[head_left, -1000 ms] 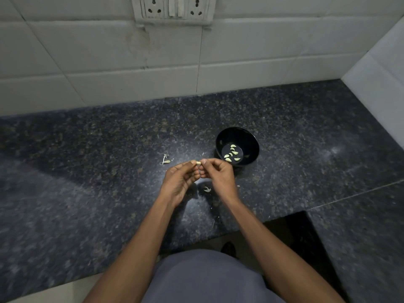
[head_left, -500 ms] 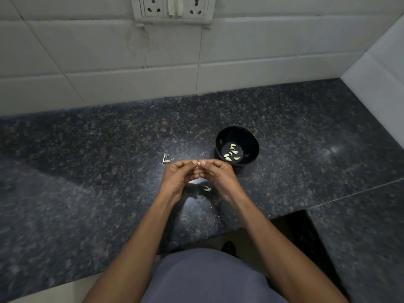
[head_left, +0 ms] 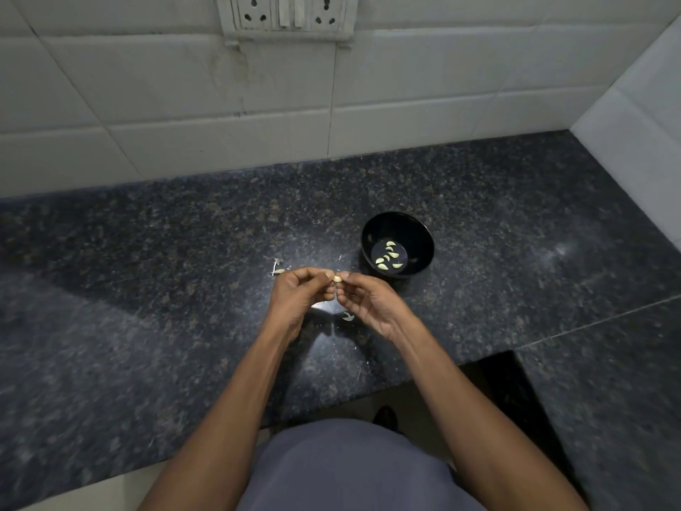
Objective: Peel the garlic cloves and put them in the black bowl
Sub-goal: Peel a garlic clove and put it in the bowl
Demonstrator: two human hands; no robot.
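A small pale garlic clove (head_left: 337,278) is pinched between the fingertips of both hands above the dark granite counter. My left hand (head_left: 298,300) holds it from the left with curled fingers, and my right hand (head_left: 368,302) pinches it from the right. The black bowl (head_left: 416,230) stands just beyond my right hand and holds several peeled cloves (head_left: 387,255) on its bottom.
Bits of garlic skin (head_left: 277,268) lie on the granite counter (head_left: 147,289) left of my left hand, and another scrap (head_left: 347,317) lies under my hands. A tiled wall with a socket plate (head_left: 287,14) rises behind. The counter's front edge runs near my body.
Both hands have stayed together on the clove, with only small shifts of the fingers. The bowl has not moved.
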